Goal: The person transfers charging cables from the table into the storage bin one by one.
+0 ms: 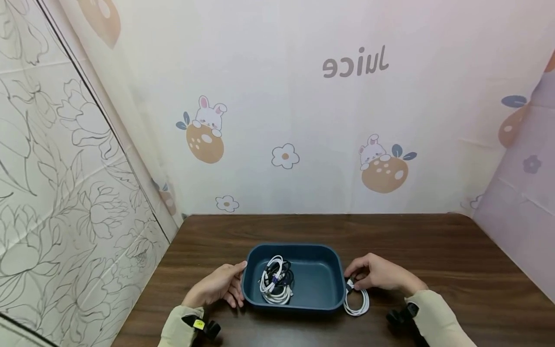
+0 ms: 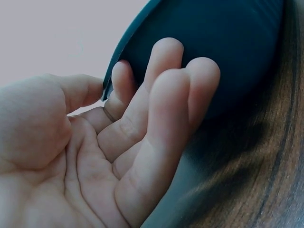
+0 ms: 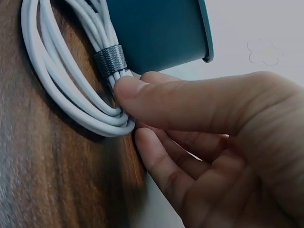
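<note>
A dark teal plastic bin (image 1: 318, 282) stands on the wooden table. Its left half holds coiled white cables (image 1: 277, 295) and black cables (image 1: 286, 275). At the bin's left end my left hand (image 1: 221, 285) grips the rim, thumb at the edge and fingers against the outer wall; the left wrist view shows this wall (image 2: 228, 38) close up. Just right of the bin, my right hand (image 1: 381, 273) pinches a coiled white cable (image 1: 357, 308) between thumb and fingers. A dark band (image 3: 110, 60) wraps that coil, which lies beside the bin's wall (image 3: 156, 33).
The brown wooden table (image 1: 416, 241) extends around the bin and back to a printed fabric backdrop (image 1: 286, 106). A floral curtain (image 1: 78, 193) hangs along the left side. Dark camera straps sit on both wrists.
</note>
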Available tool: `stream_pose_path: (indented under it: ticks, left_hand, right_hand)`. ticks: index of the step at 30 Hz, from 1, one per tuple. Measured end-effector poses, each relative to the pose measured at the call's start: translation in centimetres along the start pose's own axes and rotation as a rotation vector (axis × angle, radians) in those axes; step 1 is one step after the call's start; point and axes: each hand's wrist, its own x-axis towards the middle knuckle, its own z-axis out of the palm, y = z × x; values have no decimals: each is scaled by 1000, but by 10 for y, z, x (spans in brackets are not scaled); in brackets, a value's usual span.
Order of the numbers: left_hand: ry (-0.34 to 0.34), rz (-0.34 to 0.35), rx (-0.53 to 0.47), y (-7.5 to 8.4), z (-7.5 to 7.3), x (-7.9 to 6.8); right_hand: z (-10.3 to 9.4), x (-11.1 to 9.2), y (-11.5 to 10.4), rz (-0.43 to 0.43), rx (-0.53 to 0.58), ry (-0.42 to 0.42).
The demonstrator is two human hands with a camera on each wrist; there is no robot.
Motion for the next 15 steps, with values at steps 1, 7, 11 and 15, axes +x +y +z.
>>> stream_pose_path:
  ticks: [1,7,11,15]
  left_hand:
    - [1,1,0,0,0,0]
    - [-5,-4,-7,-1,-1,1]
    - [-11,-2,-1,-2,-1,1]
    - [-8,-4,1,-1,-1,1]
  right_hand:
    - [-1,0,0,-3,-12,4]
    - [-2,2,2,-58,-66,7]
    - [-1,2,3,-101,-86,4]
    - [-2,2,4,-120,-98,1]
